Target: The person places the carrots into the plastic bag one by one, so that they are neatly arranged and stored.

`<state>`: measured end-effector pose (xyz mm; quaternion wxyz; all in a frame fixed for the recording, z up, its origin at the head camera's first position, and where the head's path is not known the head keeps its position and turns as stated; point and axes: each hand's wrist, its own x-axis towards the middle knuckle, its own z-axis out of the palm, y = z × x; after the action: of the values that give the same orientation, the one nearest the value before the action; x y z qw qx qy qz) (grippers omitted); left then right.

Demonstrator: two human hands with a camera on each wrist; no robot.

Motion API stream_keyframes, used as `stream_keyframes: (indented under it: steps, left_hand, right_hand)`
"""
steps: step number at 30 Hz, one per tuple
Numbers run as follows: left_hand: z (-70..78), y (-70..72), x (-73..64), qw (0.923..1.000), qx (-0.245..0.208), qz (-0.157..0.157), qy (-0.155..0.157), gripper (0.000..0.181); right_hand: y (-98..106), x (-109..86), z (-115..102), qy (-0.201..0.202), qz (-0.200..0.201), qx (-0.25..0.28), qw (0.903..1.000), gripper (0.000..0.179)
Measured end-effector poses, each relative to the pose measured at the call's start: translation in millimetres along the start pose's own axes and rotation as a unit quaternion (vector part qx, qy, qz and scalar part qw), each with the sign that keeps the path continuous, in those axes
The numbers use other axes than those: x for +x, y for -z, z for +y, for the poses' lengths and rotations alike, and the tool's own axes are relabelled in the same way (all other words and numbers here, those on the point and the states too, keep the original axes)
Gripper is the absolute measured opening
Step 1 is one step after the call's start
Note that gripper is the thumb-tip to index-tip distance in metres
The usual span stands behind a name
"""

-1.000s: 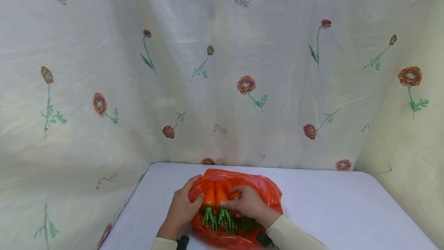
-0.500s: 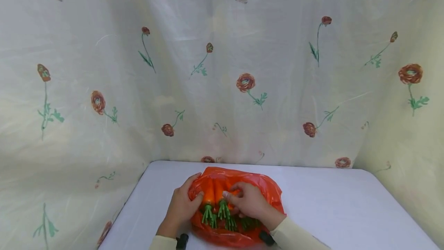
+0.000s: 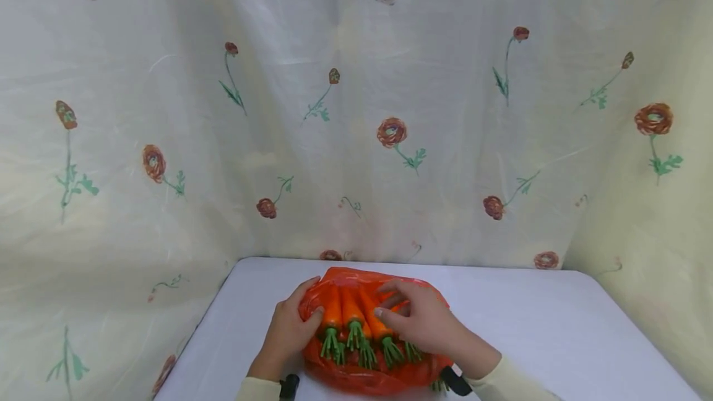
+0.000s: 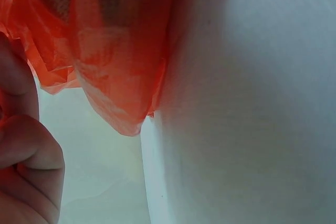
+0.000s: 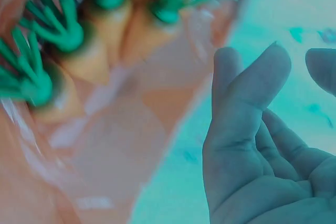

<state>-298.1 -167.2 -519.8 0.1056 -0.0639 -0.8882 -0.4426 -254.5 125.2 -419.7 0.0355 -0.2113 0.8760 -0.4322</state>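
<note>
Several orange carrots [image 3: 351, 308] with stubby green tops lie side by side on a crinkled red plastic bag [image 3: 356, 383], tops toward me. My left hand [image 3: 286, 330] holds the bag's left edge, thumb on the near side; its curled fingers also show beside the bag [image 4: 115, 72] in the left wrist view. My right hand [image 3: 420, 320] hovers over the bag's right side, hiding part of the carrots there. In the right wrist view that hand [image 5: 247, 150] has thumb and fingers apart with nothing between them, beside the carrots [image 5: 89, 61].
The bag lies on a white table [image 3: 529, 327], whose far edge meets a flower-printed curtain [image 3: 457, 159] at the back and sides. Another green top [image 3: 439, 384] pokes out near my right wrist. Dark straps circle both wrists.
My right hand has let go of a carrot in the row and moved up and right, uncovering more carrots and green tops. My left hand stays at the bag's edge.
</note>
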Motion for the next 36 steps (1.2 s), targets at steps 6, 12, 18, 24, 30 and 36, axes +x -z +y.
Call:
stream_keyframes:
  steps: [6,12,18,24,30,36]
  left_hand:
    - [2.9,1.0,1.0,0.9998,-0.001,0.009,-0.02,0.063]
    - [2.1,-1.6,1.6,0.9998,0.002,0.008,-0.019,0.063]
    - [-1.4,-2.0,0.5,0.9996,0.01,0.013,-0.022,0.064]
    - [0.1,-2.6,-2.1,0.9996,0.008,0.012,-0.023,0.062]
    - [-0.4,-2.8,-4.8,0.9997,0.004,0.009,-0.021,0.062]
    - [0.8,-2.3,-2.7,0.9997,0.004,0.007,-0.022,0.063]
  right_hand:
    - [33.2,-24.4,-2.1,-0.007,0.11,-0.004,0.9939,0.043]
    - [53.2,-54.9,16.1,-0.055,0.174,0.005,0.9832,0.053]
    - [58.8,-68.5,49.5,-0.113,0.2,0.069,0.9709,0.07]
    - [58.5,-65.7,98.9,-0.156,0.187,0.145,0.959,0.08]
    - [47.2,-59.8,139.9,-0.192,0.162,0.155,0.9555,0.081]
    - [35.9,-57.2,153.8,-0.19,0.129,0.17,0.9582,0.079]
